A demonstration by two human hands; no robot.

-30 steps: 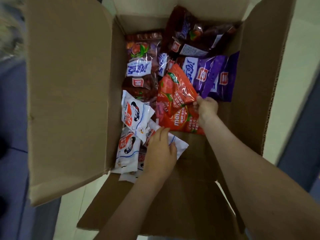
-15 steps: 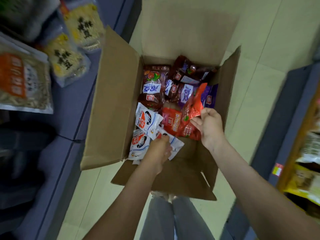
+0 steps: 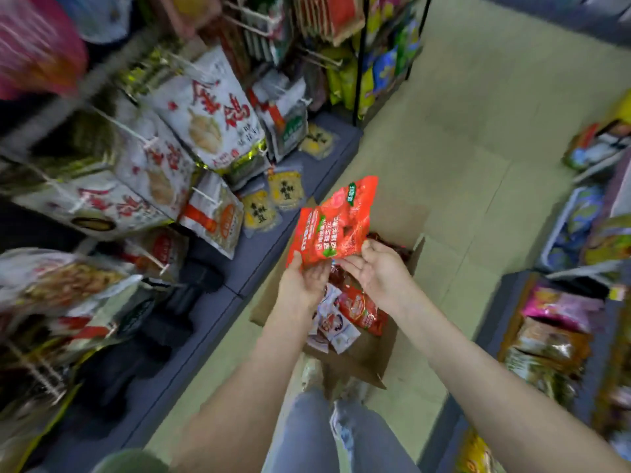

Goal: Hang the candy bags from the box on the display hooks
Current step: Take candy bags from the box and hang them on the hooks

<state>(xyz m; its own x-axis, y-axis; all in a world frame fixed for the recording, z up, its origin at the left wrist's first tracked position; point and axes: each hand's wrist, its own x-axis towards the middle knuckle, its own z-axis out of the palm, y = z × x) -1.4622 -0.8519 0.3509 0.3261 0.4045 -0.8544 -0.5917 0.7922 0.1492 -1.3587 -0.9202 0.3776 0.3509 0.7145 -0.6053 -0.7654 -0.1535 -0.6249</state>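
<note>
I hold a red candy bag up over the open cardboard box on the floor. My left hand pinches its lower left corner with the thumb on top. My right hand lies palm up under the lower right edge, thumb pressed on the bag. Inside the box lie another red bag and white candy bags. The display hooks stick out from the rack on the left, loaded with white snack bags.
A grey base shelf runs along the left with yellow packets on it. More hooks and bags hang at the back. Shelves of goods line the right. Tiled floor stretches ahead. My legs stand behind the box.
My right hand lifted the red bag out of the box. My left hand left the white bags and took hold of its corner. My view rose from the box to the rack.
</note>
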